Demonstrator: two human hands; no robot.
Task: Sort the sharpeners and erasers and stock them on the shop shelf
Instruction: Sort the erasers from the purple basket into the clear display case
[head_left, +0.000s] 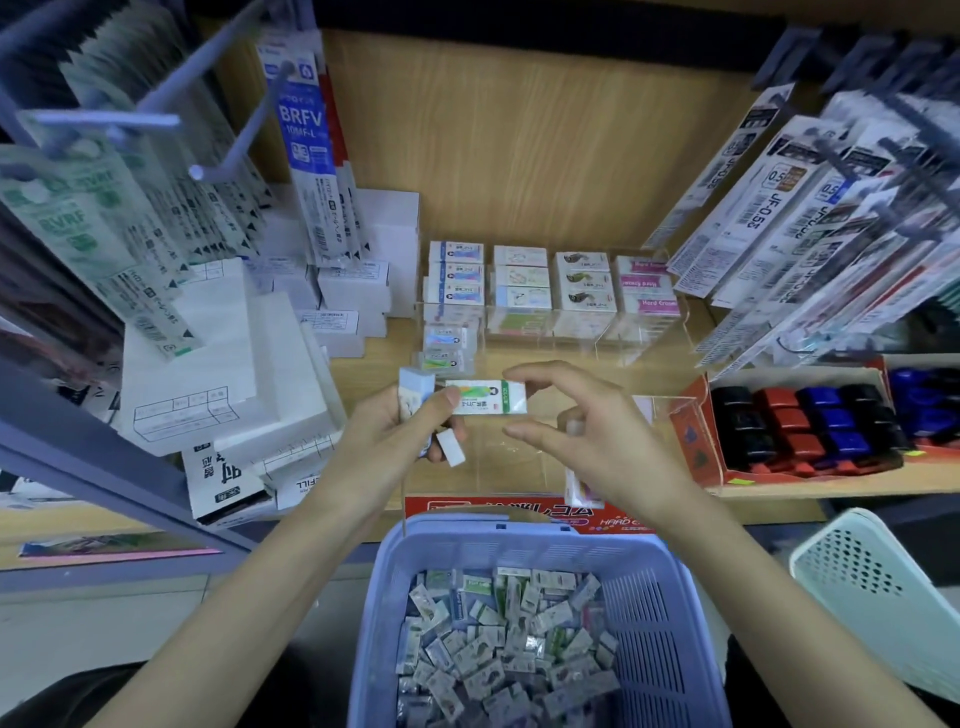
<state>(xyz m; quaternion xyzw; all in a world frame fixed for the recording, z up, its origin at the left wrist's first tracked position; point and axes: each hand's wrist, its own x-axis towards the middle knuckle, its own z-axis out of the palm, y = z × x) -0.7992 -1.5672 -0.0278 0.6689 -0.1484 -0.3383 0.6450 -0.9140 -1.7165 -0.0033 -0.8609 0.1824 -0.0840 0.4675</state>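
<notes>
Shelf (519, 156) behind — eraser (488, 397) lies left-right.

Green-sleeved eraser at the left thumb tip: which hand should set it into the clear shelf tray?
Probably the right hand: it is open and cupped around the green-sleeved eraser's free end, while the left hand is full of other erasers. The clear tray lies just ahead.

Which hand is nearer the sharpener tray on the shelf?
Right. The right hand hovers open just left of the sharpener tray, a pink-wrapped eraser tucked under it. The left hand is further left, holding several erasers.
</notes>
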